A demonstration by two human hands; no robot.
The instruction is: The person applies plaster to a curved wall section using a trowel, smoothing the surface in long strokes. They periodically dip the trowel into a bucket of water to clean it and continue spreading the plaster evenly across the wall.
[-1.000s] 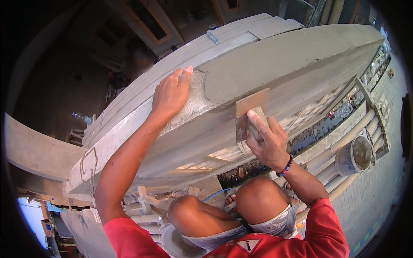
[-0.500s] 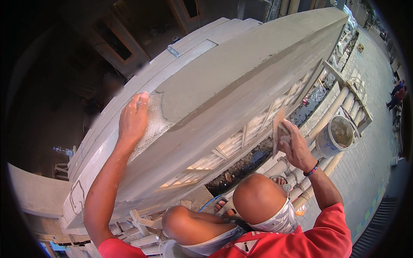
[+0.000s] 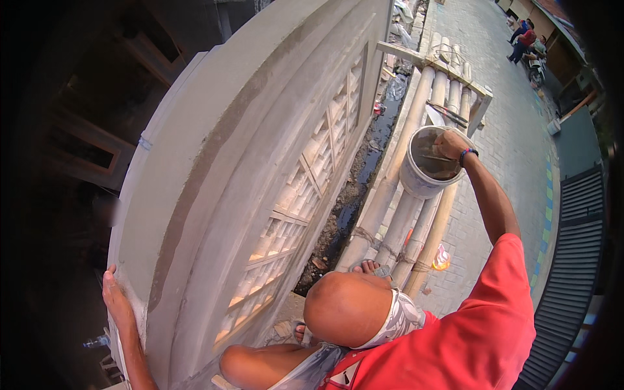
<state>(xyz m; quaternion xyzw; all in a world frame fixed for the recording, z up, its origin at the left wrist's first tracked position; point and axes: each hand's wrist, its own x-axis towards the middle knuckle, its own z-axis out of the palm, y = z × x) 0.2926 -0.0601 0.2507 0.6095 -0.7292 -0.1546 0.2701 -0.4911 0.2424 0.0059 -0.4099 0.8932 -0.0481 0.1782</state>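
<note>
The right hand (image 3: 450, 143) reaches into the bucket (image 3: 416, 179), fingers curled around a tool whose blade dips into the grey-brown mortar inside. The bucket sits on bamboo poles (image 3: 416, 97) just below that hand. Far off, the left hand (image 3: 116, 300) lies flat, fingers spread, against the edge of the grey plastered wall (image 3: 260, 130).

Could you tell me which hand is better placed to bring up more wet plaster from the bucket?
The right hand: it is already reaching inside the bucket on the bamboo platform. The left hand rests flat on the wall's edge, far from it.
</note>
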